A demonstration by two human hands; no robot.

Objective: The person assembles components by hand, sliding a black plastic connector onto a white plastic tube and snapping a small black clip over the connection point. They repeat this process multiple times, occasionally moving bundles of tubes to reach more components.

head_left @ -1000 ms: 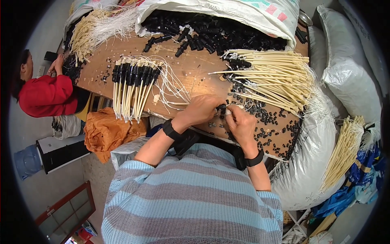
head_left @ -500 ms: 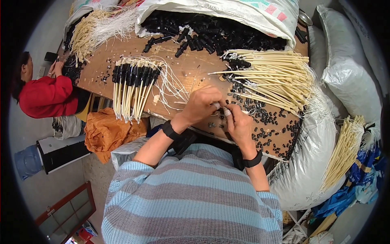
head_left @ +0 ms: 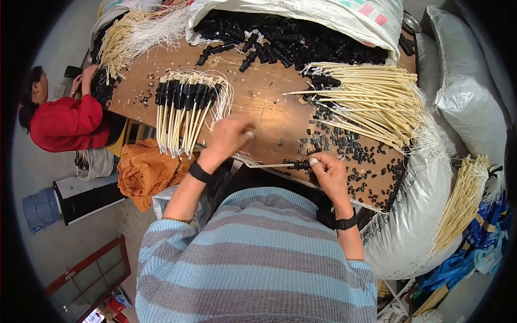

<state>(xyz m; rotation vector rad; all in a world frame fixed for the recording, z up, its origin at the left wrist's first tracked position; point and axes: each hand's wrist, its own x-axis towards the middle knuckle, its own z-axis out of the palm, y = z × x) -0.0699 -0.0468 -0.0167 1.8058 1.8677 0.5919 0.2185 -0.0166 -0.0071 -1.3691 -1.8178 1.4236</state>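
Note:
At the table's near edge my right hand (head_left: 330,175) pinches a black plastic fitting (head_left: 297,165), with a thin cream-coloured tube (head_left: 269,166) sticking out of it to the left. My left hand (head_left: 231,137) hangs apart from it, over the table to the left, its fingers smeared by motion. Beyond that hand lies a row of cream tubes with black fittings (head_left: 186,99) and white strings at their far ends. Small dark plastic pieces (head_left: 358,148) are scattered beside my right hand. Behind them is a pile of cream tubes (head_left: 371,105).
A white sack (head_left: 301,9) spills black fittings (head_left: 285,46) at the back. Another bundle of tubes (head_left: 116,46) is at the far left, near a person in red (head_left: 67,121). Full white sacks (head_left: 414,204) border the right side; an orange bag (head_left: 153,167) sits below the table's left edge.
My hands were together over the table; now my left hand has moved away to the left. The right hand has come slightly nearer, and the fitting with its tube shows plainly.

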